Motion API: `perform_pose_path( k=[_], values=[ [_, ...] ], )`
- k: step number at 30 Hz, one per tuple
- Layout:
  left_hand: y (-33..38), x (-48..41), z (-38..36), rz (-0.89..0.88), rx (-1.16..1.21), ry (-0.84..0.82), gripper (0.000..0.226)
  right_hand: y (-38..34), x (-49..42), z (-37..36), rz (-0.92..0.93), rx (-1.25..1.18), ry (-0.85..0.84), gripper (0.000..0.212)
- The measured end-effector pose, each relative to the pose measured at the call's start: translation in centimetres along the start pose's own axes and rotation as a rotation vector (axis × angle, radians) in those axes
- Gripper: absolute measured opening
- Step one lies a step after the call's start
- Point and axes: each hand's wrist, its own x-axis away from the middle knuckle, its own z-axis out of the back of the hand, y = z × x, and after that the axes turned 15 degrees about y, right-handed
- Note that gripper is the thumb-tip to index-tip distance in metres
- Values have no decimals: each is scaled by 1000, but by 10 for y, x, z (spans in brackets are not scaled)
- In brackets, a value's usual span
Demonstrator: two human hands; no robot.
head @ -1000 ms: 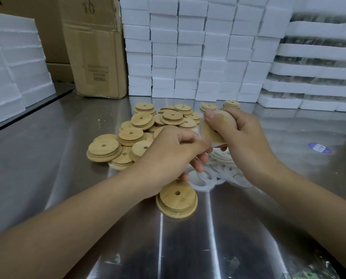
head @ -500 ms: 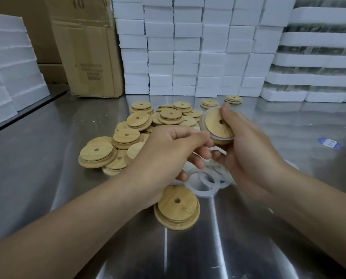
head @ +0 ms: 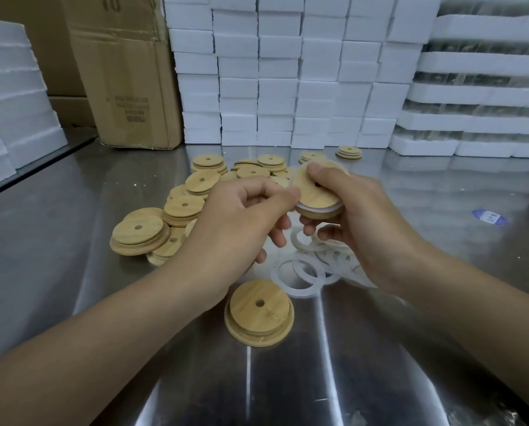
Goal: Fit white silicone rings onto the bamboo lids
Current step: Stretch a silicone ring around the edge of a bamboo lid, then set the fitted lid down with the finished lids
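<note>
My right hand [head: 364, 222] holds a round bamboo lid [head: 317, 193] above the table, thumb on its top near the centre hole. A white silicone ring [head: 315, 209] sits around the lid's lower step. My left hand [head: 238, 219] has its curled fingertips at the lid's left edge, on the ring. Under my hands lies a heap of loose white rings [head: 300, 276]. One lid [head: 259, 312] lies alone on the steel table in front of me. A pile of several bare lids [head: 177, 210] spreads behind my left hand.
The steel table [head: 57, 241] is backed by stacked white foam boxes [head: 287, 72], foam trays [head: 478, 103] at right and a cardboard carton [head: 127, 72] at back left. More foam blocks [head: 11, 96] stand at left. A blue sticker [head: 489, 217] lies at right.
The lid in my right hand has tilted from upright to nearly flat with its top up, and the white ring now shows around its lower edge. Both hands stayed close together.
</note>
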Motion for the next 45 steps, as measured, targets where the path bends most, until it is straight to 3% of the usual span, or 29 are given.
perform_pose_path(
  k=[5,11,14,16,20,22,26,29,34,38,45],
  values=[
    [-1,0,0,161,52,-152,24,3,0,-1,-24,-29,14,39],
    [1,-2,2,-2,-27,-153,24,-1,1,-4,-305,-372,-68,39],
    [-2,3,-1,24,-59,-178,31,-7,-13,8,-229,-397,-24,36],
    [-3,4,-2,32,-50,-181,31,-9,-32,30,-134,-286,126,28],
    [0,5,-2,64,-21,-175,34,5,-69,88,156,326,493,28],
    [1,5,-2,79,-24,-167,31,21,-81,110,116,456,478,30],
    [0,4,-2,105,-23,-154,25,55,-93,130,-41,1212,362,48],
    [0,5,-3,123,-23,-146,25,61,-97,133,6,1167,433,56],
    [0,6,-4,133,-26,-149,27,61,-99,139,283,961,533,30],
    [-1,6,-4,131,-25,-150,29,59,-98,135,341,1055,346,35],
    [-1,6,-5,126,-11,-148,28,61,-97,134,238,1095,89,54]
  ],
)
